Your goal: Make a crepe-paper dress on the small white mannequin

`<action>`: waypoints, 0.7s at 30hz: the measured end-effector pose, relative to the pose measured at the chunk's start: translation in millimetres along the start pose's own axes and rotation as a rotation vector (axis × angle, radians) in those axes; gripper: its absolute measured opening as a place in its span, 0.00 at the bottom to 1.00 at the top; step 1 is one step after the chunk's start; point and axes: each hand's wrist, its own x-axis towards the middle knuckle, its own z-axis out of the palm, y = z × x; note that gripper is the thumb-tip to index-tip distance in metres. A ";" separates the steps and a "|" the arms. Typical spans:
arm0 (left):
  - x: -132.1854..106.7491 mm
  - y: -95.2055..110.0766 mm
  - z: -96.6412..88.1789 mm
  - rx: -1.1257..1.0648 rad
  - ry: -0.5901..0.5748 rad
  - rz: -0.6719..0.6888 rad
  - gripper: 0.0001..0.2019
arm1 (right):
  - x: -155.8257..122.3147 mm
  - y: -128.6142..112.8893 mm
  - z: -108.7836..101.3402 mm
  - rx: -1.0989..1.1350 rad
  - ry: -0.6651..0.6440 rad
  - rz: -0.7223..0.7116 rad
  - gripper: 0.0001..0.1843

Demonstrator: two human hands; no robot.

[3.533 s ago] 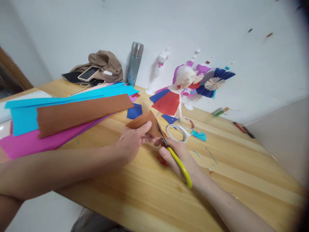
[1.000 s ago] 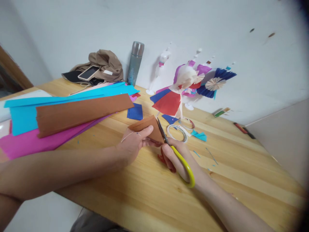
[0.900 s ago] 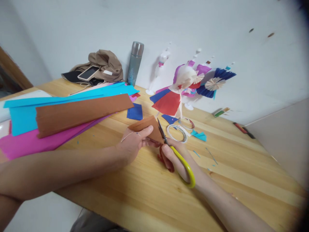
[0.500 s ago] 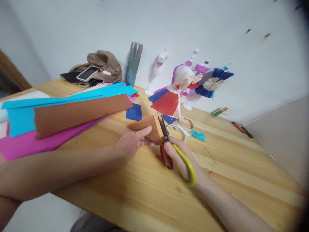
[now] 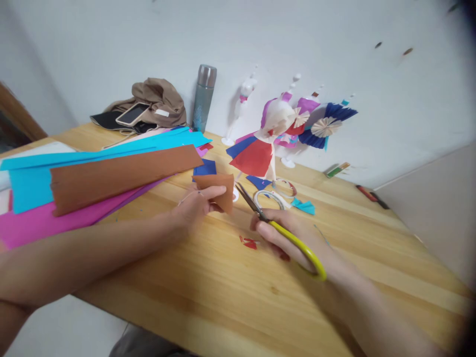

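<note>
Head cam: L hand (image 5: pixel 197 208) pinching 1 brown paper pc (image 5: pixel 219 181), held above table (image 5: pixel 208 282), approx. centre. R hand (image 5: pixel 288 233) gripping 1 pr scissors (image 5: pixel 278 228), tips just right of pc. Step, prob.: trimming pc; another snip would call for blades at its edge, pc steady. Also: red scraps (image 5: pixel 248 242), near side; white tape roll (image 5: pixel 281 202) & red-skirted figure (image 5: pixel 253 158), far side, may crowd blades. Left: brown strip (image 5: pixel 126 173). Far: flask (image 5: pixel 204 96).

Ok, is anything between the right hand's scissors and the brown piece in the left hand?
Nothing visible stands between the scissors and the brown piece; a white disc shows behind, partly hidden by the piece.
</note>
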 end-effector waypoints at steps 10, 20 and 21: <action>8.8 3.6 -11.8 0.166 -0.262 0.003 0.08 | -8.5 4.3 -27.5 -0.005 0.280 -0.253 0.08; 2.4 -9.6 -17.9 0.180 -0.443 -0.141 0.14 | 10.9 1.3 33.2 0.064 0.506 -0.367 0.07; 2.8 -10.0 -18.2 0.189 -0.440 -0.148 0.14 | 11.1 1.8 33.1 0.060 0.509 -0.368 0.06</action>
